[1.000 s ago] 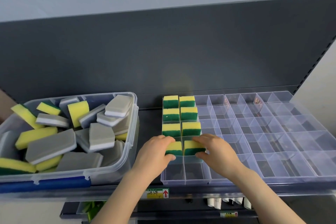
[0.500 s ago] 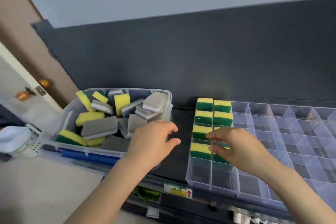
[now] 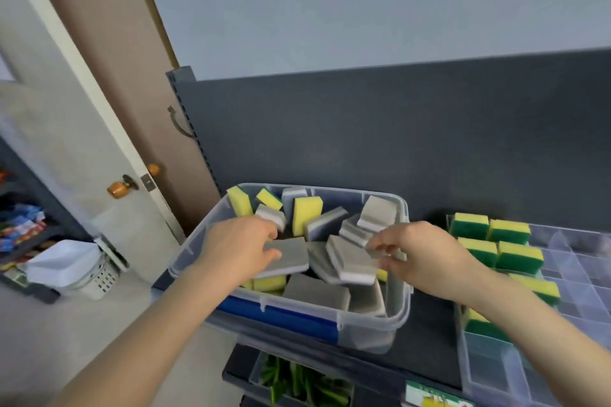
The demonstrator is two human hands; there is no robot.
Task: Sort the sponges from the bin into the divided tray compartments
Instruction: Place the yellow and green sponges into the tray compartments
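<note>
A clear plastic bin (image 3: 363, 335) holds several loose grey-white and yellow-green sponges. Both hands are inside it. My left hand (image 3: 239, 249) grips a flat grey sponge (image 3: 291, 258), thumb on its top. My right hand (image 3: 416, 253) pinches the right edge of another grey sponge (image 3: 350, 263) between thumb and fingers. To the right lies the clear divided tray (image 3: 575, 261); its two leftmost columns hold yellow-green sponges (image 3: 469, 225) standing on edge, partly hidden behind my right forearm.
A dark shelf back panel (image 3: 396, 142) rises behind the bin and tray. A lower shelf bin with green items (image 3: 297, 380) sits beneath. At the left are a door with an orange knob (image 3: 117, 189) and a white basket (image 3: 96, 274) on the floor.
Both hands left the tray and moved left into the bin, where each took hold of a grey sponge. The view swung left.
</note>
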